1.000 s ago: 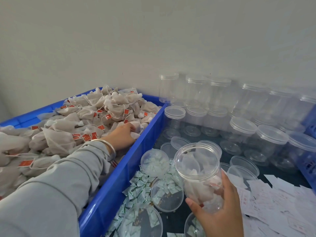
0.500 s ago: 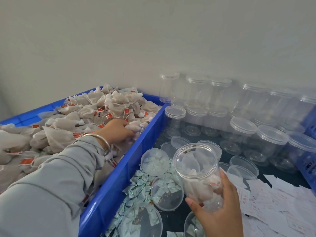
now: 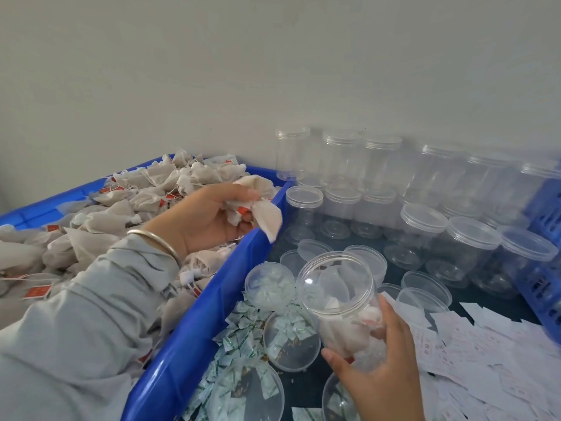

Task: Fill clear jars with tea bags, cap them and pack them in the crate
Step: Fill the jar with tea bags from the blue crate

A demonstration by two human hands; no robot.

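At 5 o'clock, the right hand (image 3: 376, 357) cups a clear, uncapped plastic jar (image 3: 340, 302), part-filled and tipped toward 10 o'clock. Past it the left hand (image 3: 209, 217) clutches a bunch of white mesh tea bags (image 3: 261, 208) over the blue plastic bin's rim (image 3: 243, 253) (strings dangle). Best drop them straight above the mouth.

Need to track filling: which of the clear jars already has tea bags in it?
The uncapped jar gripped by the right hand; the others stand capped and empty.
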